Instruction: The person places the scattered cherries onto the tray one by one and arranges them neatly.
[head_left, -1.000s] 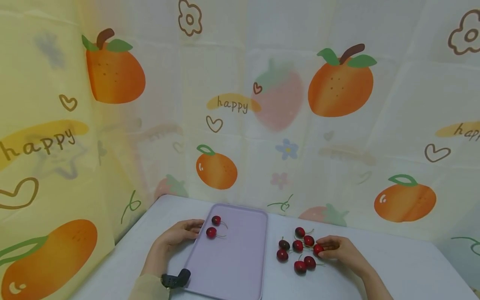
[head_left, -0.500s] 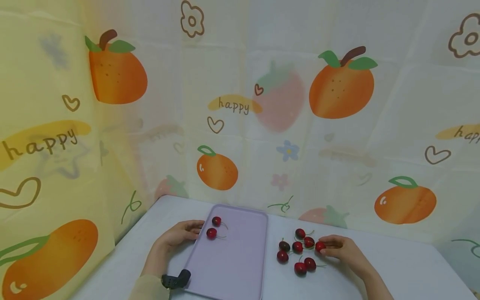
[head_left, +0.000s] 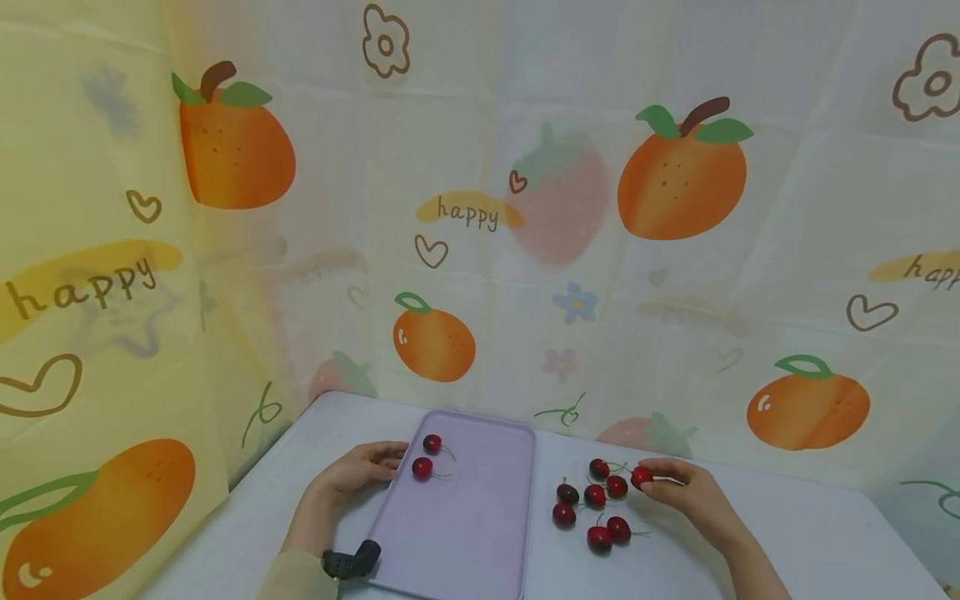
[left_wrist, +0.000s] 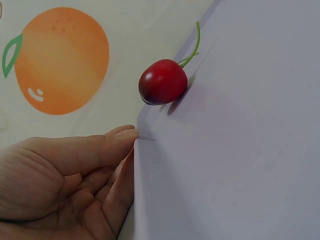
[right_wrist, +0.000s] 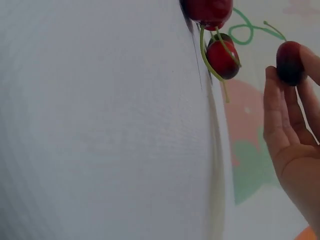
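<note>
My right hand (head_left: 693,498) pinches a dark red cherry (head_left: 641,477) between thumb and fingertips, just above the table. In the right wrist view that cherry (right_wrist: 289,64) is held up with its stem pointing away. Left of it lies a loose group of several cherries with green stems, one of them a red cherry (head_left: 595,497). The lilac tray (head_left: 480,525) carries two cherries near its far left corner, a farther cherry (head_left: 432,443) and a nearer cherry (head_left: 422,468). At the tray's left edge my left hand (left_wrist: 75,175) grips the rim, thumb tip on top.
The white table (head_left: 795,533) ends against a fruit-print curtain (head_left: 480,125) at the back and a yellowish curtain (head_left: 90,200) on the left. A black strap with a small device (head_left: 351,558) sits on the left wrist, over the tray's near left edge.
The right hand has raised its cherry from beside the group, slightly up and away from the others. The left hand and tray keep their place.
</note>
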